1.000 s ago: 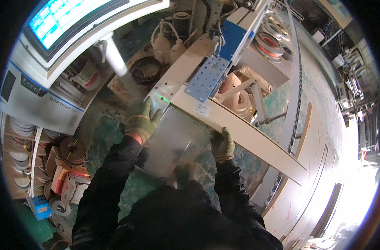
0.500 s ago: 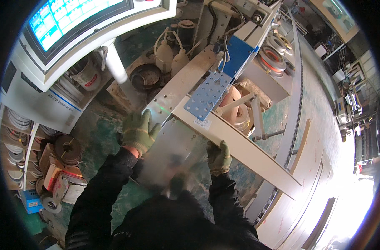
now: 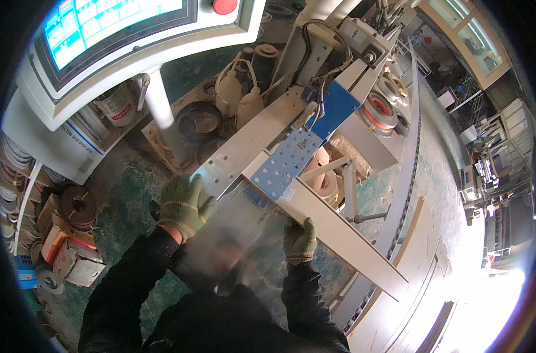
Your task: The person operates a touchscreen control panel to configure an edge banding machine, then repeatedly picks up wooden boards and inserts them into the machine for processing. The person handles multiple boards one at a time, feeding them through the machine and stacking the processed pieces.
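My left hand [image 3: 185,206], in a green knit glove, rests with fingers apart on the edge of a silver metal plate [image 3: 212,241] beside a holed rail [image 3: 218,167]. My right hand [image 3: 300,241], gloved alike, has its fingers curled on the near edge of a long pale board [image 3: 344,241]. The board's left end lies beneath a blue perforated plate [image 3: 283,159], joined to a blue machine block [image 3: 333,112] with cables and fittings.
A control screen on a white housing [image 3: 80,65] overhangs at upper left. Coiled strips and boxes [image 3: 74,247] stand at lower left, jugs [image 3: 230,94] behind the rail. Edging rolls [image 3: 380,112] are at upper right; a chain track [image 3: 397,212] and stacked sheets [image 3: 397,312] lie along the right.
The view has shifted, so the bench and both hands appear lower and further left. The blue perforated plate now reaches further over the board's near edge. Both hands keep much the same hold.
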